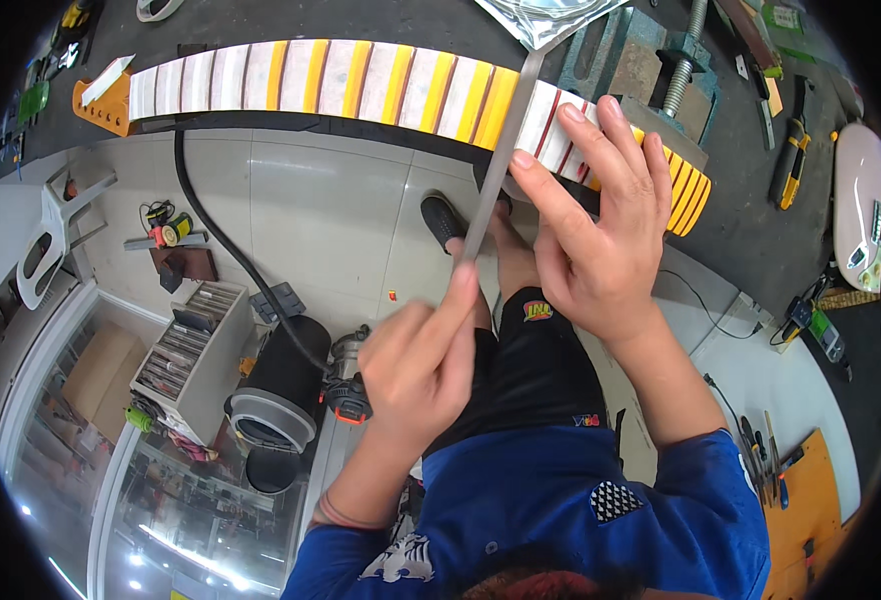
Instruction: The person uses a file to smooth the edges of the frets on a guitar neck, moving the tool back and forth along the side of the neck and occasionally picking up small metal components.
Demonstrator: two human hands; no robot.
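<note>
A: How far has the work got on the biggest piece?

B: That's the long, curved guitar neck striped in white and yellow (401, 85), lying along the front edge of the dark worktop (371, 18). Strips cover nearly its whole length, with thin dark lines between them, so I'd judge the covering complete. Whether those lines have been worked, one view can't tell; I'd guess the rubbing is under way.

A: And the hands?

B: The right hand (606, 230) is spread over the neck, fingertips at the strips just beside the tool. The left hand (421, 365) is blurred, but appears to pinch the tool's near end, index finger laid along it.

A: Which tool?

B: A flat, narrow grey metal bar like a file (501, 150), slanting across the neck. The section beneath the right hand is partly hidden, so what's left there I can't say.

A: Anything around it, or in the way?

B: Largest, a black cylindrical bin (286, 365) below, well apart. Next, a blue-green metal vise with a threaded screw (683, 85), close behind the neck. Then a shiny clear packet (551, 15) at the bar's far end, which could hinder a longer stroke. Smallest, a yellow-and-black utility knife (790, 165), off to the right, clear of the hands.
</note>
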